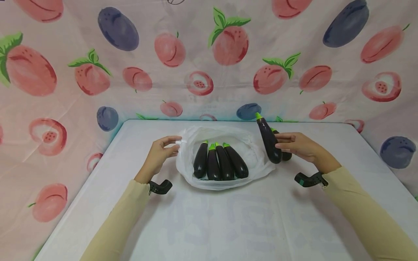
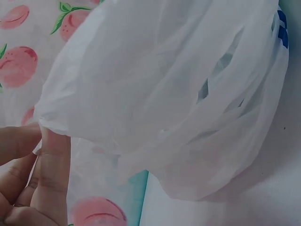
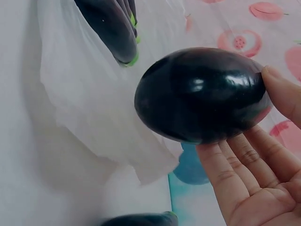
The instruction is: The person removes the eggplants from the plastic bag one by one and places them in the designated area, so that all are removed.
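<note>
A white plastic bag (image 1: 225, 184) lies with its mouth spread toward me, several dark eggplants (image 1: 227, 163) side by side inside, green stems pointing away. My left hand (image 1: 156, 156) pinches the bag's left rim between thumb and fingertips; in the left wrist view the stretched plastic (image 2: 141, 84) runs from those fingers. Just off the bag's right side, my right hand (image 1: 298, 146) holds another eggplant (image 1: 269, 139) tilted, stem up. The right wrist view shows its glossy round end (image 3: 202, 96) between thumb and fingers. Behind it, one more eggplant (image 1: 286, 156) is partly hidden by the hand.
The white table (image 1: 209, 224) stretches out in front of the bag. A fruit-printed cloth (image 1: 196, 43) hangs behind it and at both sides. Each wrist carries a black camera mount, the left one (image 1: 161, 187) and the right one (image 1: 308, 179) close above the tabletop.
</note>
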Tool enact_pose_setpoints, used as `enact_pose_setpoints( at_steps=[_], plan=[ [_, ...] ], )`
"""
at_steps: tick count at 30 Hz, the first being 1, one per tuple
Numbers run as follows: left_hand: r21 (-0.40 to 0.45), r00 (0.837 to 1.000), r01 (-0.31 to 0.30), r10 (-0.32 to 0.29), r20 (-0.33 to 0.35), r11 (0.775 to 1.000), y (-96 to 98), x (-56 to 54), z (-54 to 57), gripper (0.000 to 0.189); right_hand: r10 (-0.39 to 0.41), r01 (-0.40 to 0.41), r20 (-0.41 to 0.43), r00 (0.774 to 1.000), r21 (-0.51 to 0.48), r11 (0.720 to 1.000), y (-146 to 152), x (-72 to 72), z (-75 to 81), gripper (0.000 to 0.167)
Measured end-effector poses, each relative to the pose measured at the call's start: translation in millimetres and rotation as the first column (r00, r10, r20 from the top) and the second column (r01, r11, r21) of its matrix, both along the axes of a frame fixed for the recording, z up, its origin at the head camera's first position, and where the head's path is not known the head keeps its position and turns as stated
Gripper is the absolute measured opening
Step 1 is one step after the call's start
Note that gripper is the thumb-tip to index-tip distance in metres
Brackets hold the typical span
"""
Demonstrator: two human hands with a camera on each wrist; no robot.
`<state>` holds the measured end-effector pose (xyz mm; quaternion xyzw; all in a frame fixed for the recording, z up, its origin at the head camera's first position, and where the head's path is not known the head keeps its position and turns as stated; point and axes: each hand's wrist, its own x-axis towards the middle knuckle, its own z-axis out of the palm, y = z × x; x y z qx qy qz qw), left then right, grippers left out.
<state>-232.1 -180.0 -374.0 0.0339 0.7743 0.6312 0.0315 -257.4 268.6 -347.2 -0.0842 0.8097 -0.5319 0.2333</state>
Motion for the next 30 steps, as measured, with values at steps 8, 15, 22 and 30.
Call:
enact_pose_setpoints(
  at_steps=[8,15,22,30],
  plan=[
    [0.01,1.0,-0.007,0.006,0.008,1.0,2.2,-2.7,1.1,0.035,-0.04,0.039,-0.039,0.998,-0.018,0.999,17,0.4,3.1,0.069],
    [0.035,1.0,-0.01,0.01,0.012,0.999,3.4,-3.2,2.0,0.034,-0.083,0.08,-0.046,0.995,-0.062,0.995,35,-0.8,4.6,0.069],
    [0.039,1.0,-0.008,0.008,0.021,0.999,3.5,-4.0,1.3,0.034,-0.113,0.114,-0.055,0.992,0.016,0.993,53,-2.3,2.6,0.072],
    [0.014,0.999,-0.019,0.018,0.033,1.0,3.7,-2.8,4.3,0.035,-0.14,0.141,-0.055,0.989,0.023,0.99,71,-5.8,-0.5,0.073]
  ],
)
